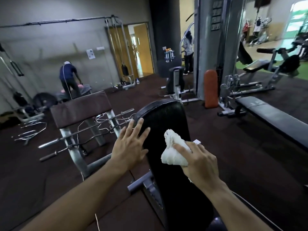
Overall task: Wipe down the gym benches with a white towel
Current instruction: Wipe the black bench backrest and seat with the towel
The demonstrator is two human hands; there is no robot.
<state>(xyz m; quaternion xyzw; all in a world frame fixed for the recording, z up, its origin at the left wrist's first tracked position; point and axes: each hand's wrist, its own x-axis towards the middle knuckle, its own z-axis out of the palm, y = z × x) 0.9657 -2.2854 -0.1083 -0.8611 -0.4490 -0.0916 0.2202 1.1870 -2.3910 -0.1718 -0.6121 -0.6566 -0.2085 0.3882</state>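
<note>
A black padded bench back point(164, 120) runs away from me down the middle of the view, glossy and narrow. My right hand point(200, 161) is closed around a bunched white towel point(173, 148) and presses it on the pad's right side. My left hand point(131, 144) lies flat with fingers spread on the pad's left edge, holding nothing. A second flat black bench point(273, 117) stands to the right.
A brown preacher-curl pad point(81, 109) with several bars on its rack point(86, 135) stands close on the left. Loose bar handles point(30, 132) lie on the dark floor. A grey cable-machine column point(216, 47) rises behind. One person bends at the back left point(68, 77), another stands far back point(188, 52).
</note>
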